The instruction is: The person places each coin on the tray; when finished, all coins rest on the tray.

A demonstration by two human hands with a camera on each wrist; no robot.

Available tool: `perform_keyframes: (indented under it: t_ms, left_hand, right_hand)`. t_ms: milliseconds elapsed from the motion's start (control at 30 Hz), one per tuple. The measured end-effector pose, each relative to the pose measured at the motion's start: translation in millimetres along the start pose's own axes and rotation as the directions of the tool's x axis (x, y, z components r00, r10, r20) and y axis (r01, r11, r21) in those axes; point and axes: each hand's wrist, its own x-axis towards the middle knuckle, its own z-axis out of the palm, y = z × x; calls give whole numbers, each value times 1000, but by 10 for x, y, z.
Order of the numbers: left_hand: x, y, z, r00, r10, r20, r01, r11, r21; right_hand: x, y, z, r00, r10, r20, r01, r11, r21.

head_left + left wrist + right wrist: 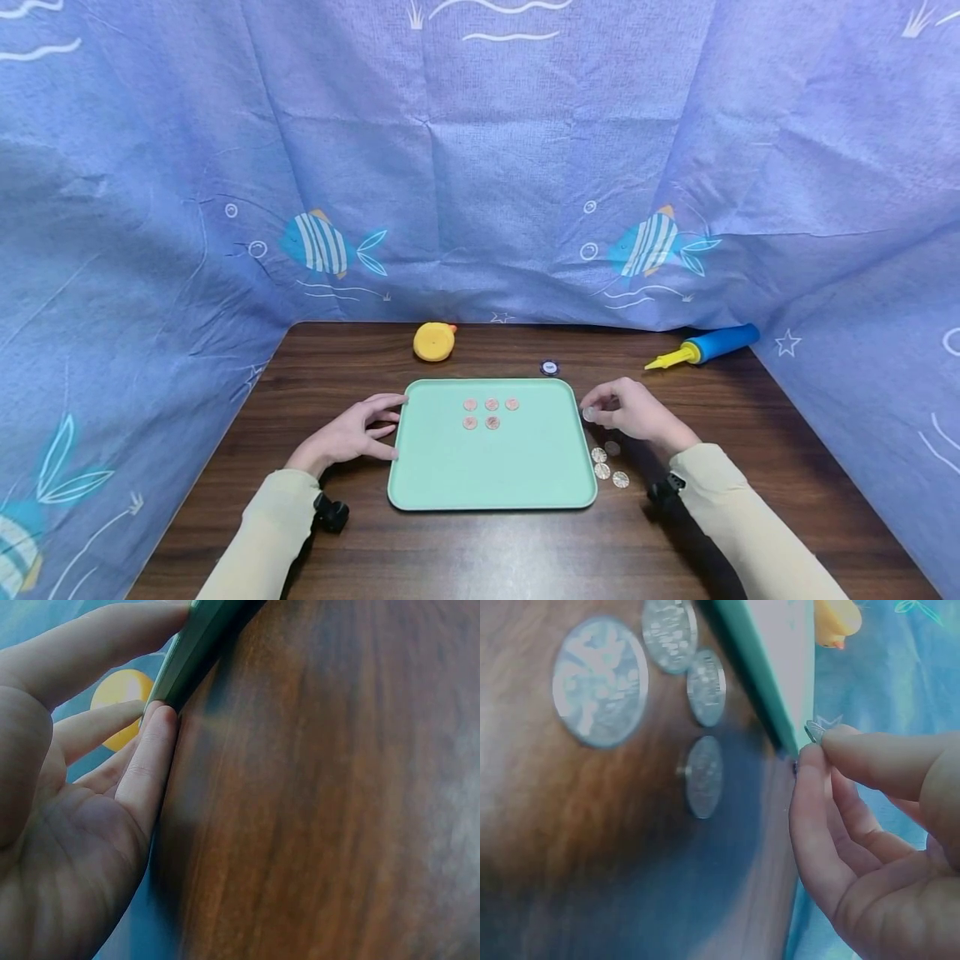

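Note:
A mint-green tray point(525, 467) lies on the wooden table with several copper coins point(492, 405) set in two rows near its far side. My left hand point(356, 429) touches the tray's left edge with its fingertips, the fingers spread. At the right edge, my right hand point(633, 410) pinches a silver coin point(816, 731) between thumb and finger, held just beside the rim. Several more silver coins point(601, 681) rest on the table right of the tray, below that hand.
Behind the tray stand a yellow rubber duck point(433, 342) and a dark poker chip point(550, 367). A blue pump with a yellow nozzle point(723, 342) lies at the back right. Blue fish-print cloth point(495, 192) hangs along the table's back and sides.

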Motion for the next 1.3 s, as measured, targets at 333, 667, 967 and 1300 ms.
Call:
perform_keyframes:
  t_ms: [333, 667, 967, 1300]
  left_hand:
    - [-7, -18, -13, 1000, 6, -3, -6, 1000, -3]
    - [-21, -11, -6, 1000, 1, -3, -1, 1000, -7]
    - [-6, -7, -1, 1000, 3, -4, -3, 1000, -9]
    - [5, -9, -5, 1000, 0, -6, 0, 1000, -10]
  right_hand:
    - [56, -132, 27, 1000, 19, 4, -19, 996, 86]
    - [265, -316, 213, 999, -53, -3, 53, 996, 66]
    - [460, -440, 420, 995, -98, 21, 96, 993, 61]
    - [578, -547, 585, 993, -105, 60, 103, 994, 30]
